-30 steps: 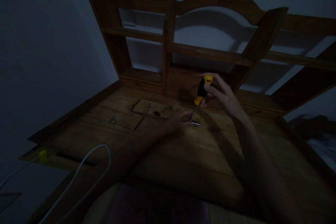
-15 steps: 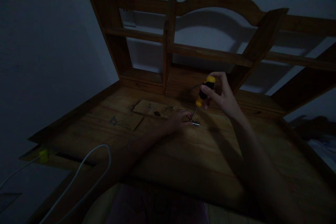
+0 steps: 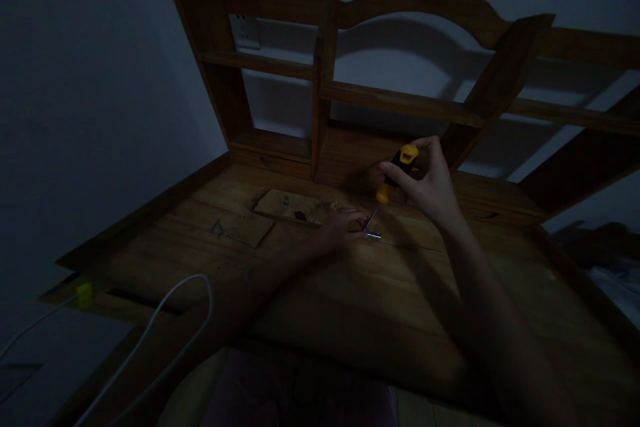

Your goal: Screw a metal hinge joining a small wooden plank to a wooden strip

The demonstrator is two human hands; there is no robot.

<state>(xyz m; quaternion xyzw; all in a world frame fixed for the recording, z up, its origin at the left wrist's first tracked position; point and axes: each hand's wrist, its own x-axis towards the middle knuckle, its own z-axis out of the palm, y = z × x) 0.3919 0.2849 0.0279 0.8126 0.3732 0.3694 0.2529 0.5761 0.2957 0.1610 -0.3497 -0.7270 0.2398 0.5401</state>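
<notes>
Gripping the screwdriver (image 3: 384,194) by its handle, the right hand (image 3: 431,183) holds the shaft slanted downward, presumably for tip control. The metal part (image 3: 373,235) lies at the left hand (image 3: 341,228), apparently for steadying; whether the fingers pinch it cannot be told.

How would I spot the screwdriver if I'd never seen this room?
Find the wooden shelf unit at the back of the desk. In front of it, the right hand holds the tilted screwdriver, its shaft pointing down toward a small shiny metal piece by the left hand. Its yellow-and-black handle sets it apart from the metal piece and brown desk.
</notes>
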